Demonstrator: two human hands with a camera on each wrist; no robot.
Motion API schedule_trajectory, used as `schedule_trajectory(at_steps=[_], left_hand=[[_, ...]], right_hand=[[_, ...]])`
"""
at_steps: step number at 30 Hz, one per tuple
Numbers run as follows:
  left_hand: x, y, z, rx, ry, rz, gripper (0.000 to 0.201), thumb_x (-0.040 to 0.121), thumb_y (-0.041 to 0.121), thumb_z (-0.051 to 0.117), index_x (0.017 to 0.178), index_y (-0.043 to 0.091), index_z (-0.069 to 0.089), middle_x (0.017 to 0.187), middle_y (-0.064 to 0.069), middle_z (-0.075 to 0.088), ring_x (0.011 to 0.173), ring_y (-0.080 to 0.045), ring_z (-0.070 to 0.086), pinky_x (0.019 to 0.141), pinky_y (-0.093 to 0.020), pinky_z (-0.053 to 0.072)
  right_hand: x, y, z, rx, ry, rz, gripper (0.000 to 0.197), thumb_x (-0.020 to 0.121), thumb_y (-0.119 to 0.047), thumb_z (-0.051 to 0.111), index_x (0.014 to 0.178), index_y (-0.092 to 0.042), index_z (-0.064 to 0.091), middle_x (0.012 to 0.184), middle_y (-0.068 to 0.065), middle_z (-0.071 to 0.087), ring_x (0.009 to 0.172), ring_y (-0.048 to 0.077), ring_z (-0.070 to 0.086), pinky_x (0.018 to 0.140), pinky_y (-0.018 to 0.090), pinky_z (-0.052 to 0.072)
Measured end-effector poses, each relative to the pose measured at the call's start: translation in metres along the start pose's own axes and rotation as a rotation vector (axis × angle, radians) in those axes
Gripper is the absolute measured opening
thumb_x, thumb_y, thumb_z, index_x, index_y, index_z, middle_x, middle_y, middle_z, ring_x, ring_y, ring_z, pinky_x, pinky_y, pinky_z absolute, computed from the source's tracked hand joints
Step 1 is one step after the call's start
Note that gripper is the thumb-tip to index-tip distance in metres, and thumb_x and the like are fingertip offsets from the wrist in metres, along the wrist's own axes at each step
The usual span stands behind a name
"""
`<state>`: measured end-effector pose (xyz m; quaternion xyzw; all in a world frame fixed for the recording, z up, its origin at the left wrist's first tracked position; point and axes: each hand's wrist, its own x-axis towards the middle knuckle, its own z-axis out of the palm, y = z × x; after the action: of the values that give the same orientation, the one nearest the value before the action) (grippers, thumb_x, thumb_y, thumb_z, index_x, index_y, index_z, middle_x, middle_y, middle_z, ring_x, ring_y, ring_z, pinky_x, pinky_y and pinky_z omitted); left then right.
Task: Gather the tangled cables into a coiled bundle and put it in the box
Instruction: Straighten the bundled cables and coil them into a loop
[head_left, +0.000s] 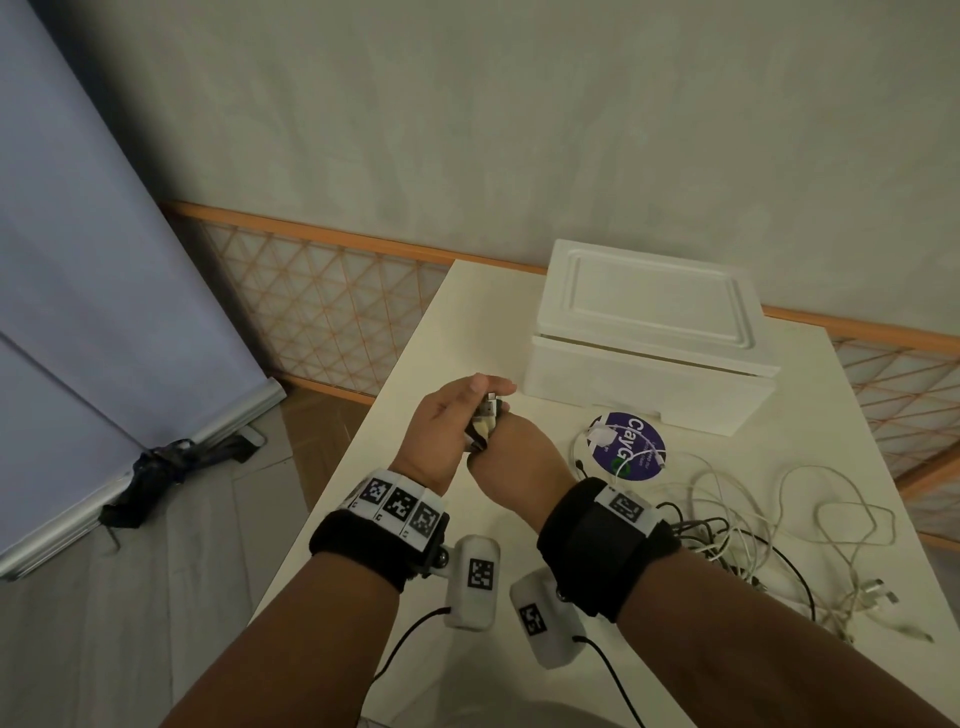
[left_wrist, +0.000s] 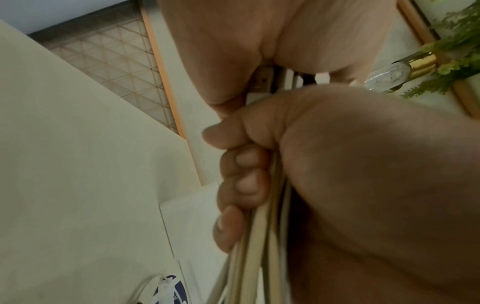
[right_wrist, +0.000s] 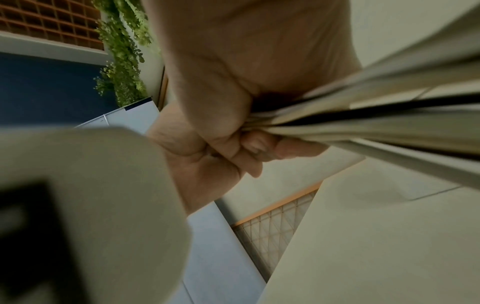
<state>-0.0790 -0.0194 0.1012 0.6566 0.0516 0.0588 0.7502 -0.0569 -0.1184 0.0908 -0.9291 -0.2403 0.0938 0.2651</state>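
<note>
Nearest the person, the tangled heap of thin white and black cables (head_left: 753, 540) sprawls on the cream table top (head_left: 415, 571), well in front of the white foam box (head_left: 644, 358) and to its right-hand side, loose because most of it is not yet gathered. In front of the box's left corner, the right hand (head_left: 511, 452) is fisted round a sheaf of cable strands (right_wrist: 363, 115), probably to keep the ends aligned as a start for coiling. The left hand (head_left: 452, 421), touching it, closes over the plug ends (head_left: 485, 410) with straightish fingers; whether it truly grips them I cannot tell. Just before the box lies a round dark-blue disc (head_left: 626, 447) printed "ClayG…", its smaller text unreadable. The box sits farthest, lid on, so it needs opening first.
</note>
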Motion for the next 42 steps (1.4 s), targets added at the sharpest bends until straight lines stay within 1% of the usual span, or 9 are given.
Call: schedule_trajectory(at_steps=[3, 7, 11, 14, 17, 22, 28, 34, 42], left_hand=[[0.000, -0.002, 0.000, -0.037, -0.026, 0.038, 0.044, 0.079, 0.061, 0.048, 0.081, 0.026, 0.076, 0.091, -0.003, 0.069, 0.091, -0.020, 0.062, 0.081, -0.039, 0.047], [0.000, 0.001, 0.006, 0.040, 0.037, 0.094, 0.024, 0.083, 0.044, 0.057, 0.073, 0.031, 0.074, 0.080, 0.002, 0.066, 0.085, -0.017, 0.061, 0.082, -0.037, 0.049], [0.000, 0.002, 0.007, 0.118, 0.034, 0.131, 0.028, 0.094, 0.028, 0.055, 0.076, 0.032, 0.075, 0.084, 0.006, 0.069, 0.089, -0.011, 0.063, 0.084, -0.032, 0.049], [0.001, -0.002, 0.006, 0.199, 0.009, 0.157, 0.024, 0.091, 0.024, 0.054, 0.075, 0.021, 0.072, 0.086, 0.007, 0.069, 0.090, -0.007, 0.062, 0.081, -0.026, 0.046], [0.002, -0.006, 0.004, 0.243, 0.010, 0.175, 0.023, 0.084, 0.023, 0.050, 0.075, 0.014, 0.069, 0.085, -0.004, 0.067, 0.089, -0.018, 0.062, 0.082, -0.027, 0.049], [0.000, -0.012, 0.004, 0.206, 0.064, 0.107, 0.023, 0.082, 0.021, 0.050, 0.061, 0.020, 0.059, 0.068, 0.007, 0.061, 0.087, -0.032, 0.062, 0.081, -0.038, 0.050], [-0.002, -0.008, -0.001, 0.238, 0.050, 0.020, 0.027, 0.094, 0.013, 0.050, 0.075, 0.001, 0.066, 0.091, -0.024, 0.064, 0.083, -0.025, 0.060, 0.074, -0.031, 0.048], [-0.003, -0.009, 0.013, 0.314, 0.184, -0.048, 0.015, 0.093, 0.034, 0.057, 0.094, 0.027, 0.070, 0.094, 0.016, 0.067, 0.091, 0.002, 0.061, 0.080, -0.019, 0.047], [-0.003, -0.028, 0.007, 0.305, 0.289, -0.024, 0.023, 0.093, 0.017, 0.053, 0.076, 0.015, 0.068, 0.063, 0.004, 0.060, 0.063, -0.013, 0.055, 0.061, -0.027, 0.045]], right_hand=[[0.004, 0.003, 0.000, -0.061, -0.008, 0.011, 0.008, 0.084, -0.011, 0.044, 0.088, -0.012, 0.051, 0.063, -0.006, 0.038, 0.060, 0.015, 0.041, 0.047, 0.021, 0.021], [0.008, 0.004, 0.000, -0.084, -0.014, 0.002, 0.011, 0.091, -0.017, 0.044, 0.084, -0.012, 0.051, 0.061, -0.004, 0.040, 0.064, 0.018, 0.046, 0.047, 0.022, 0.024], [0.007, 0.003, -0.002, -0.033, -0.004, 0.043, 0.020, 0.093, -0.019, 0.044, 0.097, -0.006, 0.058, 0.067, -0.002, 0.045, 0.067, 0.017, 0.050, 0.048, 0.022, 0.027], [0.008, 0.005, -0.001, -0.011, -0.033, 0.023, 0.026, 0.093, -0.018, 0.043, 0.112, -0.010, 0.058, 0.096, 0.004, 0.061, 0.095, 0.023, 0.061, 0.069, 0.025, 0.044], [0.007, 0.001, 0.000, -0.011, -0.080, 0.006, 0.035, 0.095, -0.010, 0.034, 0.122, -0.002, 0.054, 0.121, 0.016, 0.059, 0.113, 0.029, 0.054, 0.094, 0.035, 0.043], [0.006, 0.001, -0.003, -0.224, -0.122, -0.132, 0.031, 0.094, -0.004, 0.033, 0.113, 0.003, 0.056, 0.113, 0.019, 0.061, 0.104, 0.032, 0.055, 0.075, 0.031, 0.036], [0.003, 0.007, -0.001, -0.386, -0.215, -0.236, 0.033, 0.100, -0.016, 0.035, 0.112, -0.001, 0.061, 0.108, 0.016, 0.063, 0.102, 0.031, 0.057, 0.086, 0.038, 0.046], [0.005, 0.002, -0.008, -0.391, -0.226, -0.162, 0.029, 0.095, -0.005, 0.035, 0.107, 0.000, 0.061, 0.108, 0.017, 0.065, 0.098, 0.030, 0.060, 0.080, 0.035, 0.045], [0.005, -0.001, -0.008, -0.331, -0.331, -0.108, 0.024, 0.091, -0.004, 0.042, 0.097, 0.002, 0.065, 0.097, 0.018, 0.067, 0.091, 0.030, 0.060, 0.072, 0.035, 0.042]])
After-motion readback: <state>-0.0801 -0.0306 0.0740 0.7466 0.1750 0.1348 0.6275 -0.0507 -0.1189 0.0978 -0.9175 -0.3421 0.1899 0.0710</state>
